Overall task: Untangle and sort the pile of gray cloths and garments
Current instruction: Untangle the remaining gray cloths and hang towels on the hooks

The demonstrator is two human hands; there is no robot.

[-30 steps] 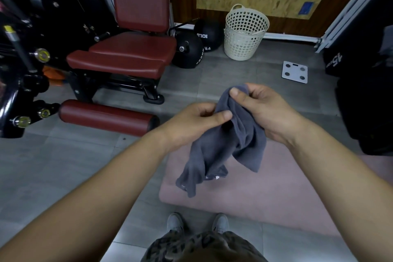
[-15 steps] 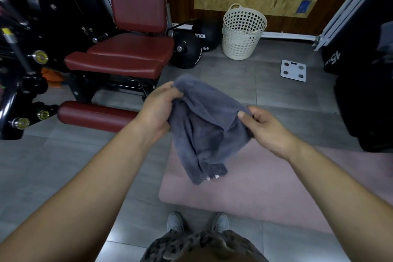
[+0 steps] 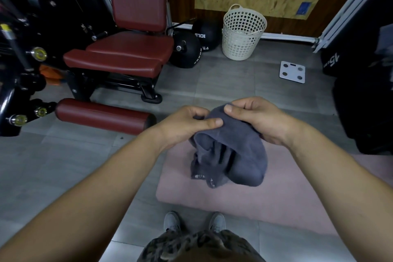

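A gray cloth (image 3: 236, 155) hangs bunched in the air in front of me, above a pink mat (image 3: 276, 198). My left hand (image 3: 187, 123) pinches its top edge between thumb and fingers. Close beside it, my right hand (image 3: 257, 119) grips the same top edge, thumb on the near side. The cloth droops in folds below both hands, its lower hem with a small label showing. No other gray cloths are in view.
A cream perforated laundry basket (image 3: 242, 32) stands at the back wall. A red padded gym machine (image 3: 127, 49) fills the left side, black medicine balls (image 3: 187, 49) beside it. A white scale (image 3: 292, 71) lies on the gray floor. Black equipment (image 3: 361, 91) stands at right.
My hands had spread apart with the cloth stretched between them; now they have come back together at its top edge, and the cloth hangs bunched and folded over.
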